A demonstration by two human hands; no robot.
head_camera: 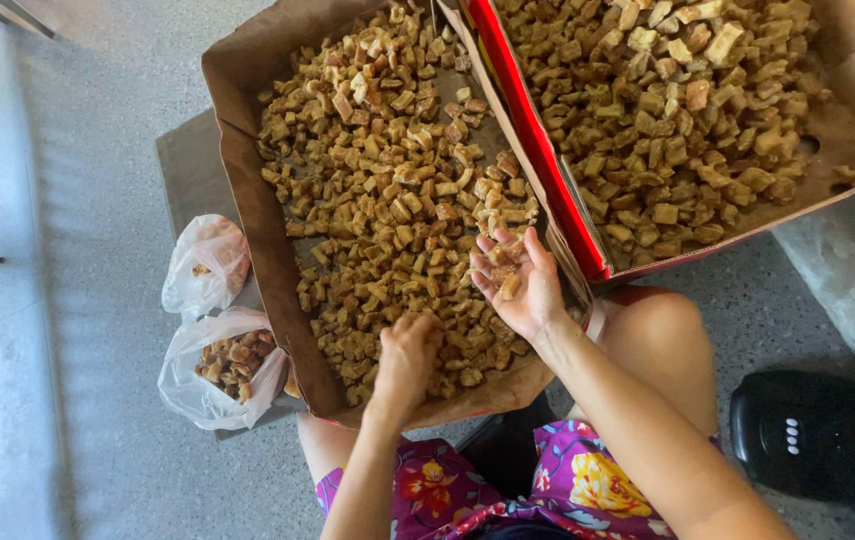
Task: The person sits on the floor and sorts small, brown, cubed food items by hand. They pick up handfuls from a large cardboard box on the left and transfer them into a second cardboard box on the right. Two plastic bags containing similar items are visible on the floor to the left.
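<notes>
Head view: box point(247, 210) lengthwise away, tilted right.

Single view, head-worn camera, looking almost straight down from above the seated person's lap. Near range: forearms enter from the bottom edge at about 6 o'clock. Left hand point(405, 358) sits just below frame centre, right hand point(517, 282) just right of centre. Brown cardboard tray point(247, 250) fills the centre toward 12 o'clock; a red-edged tray point(537, 150) runs off at 1 to 2 o'clock. Grey floor point(87, 150) spans 9 to 11 o'clock. No second view to overlap.
</notes>
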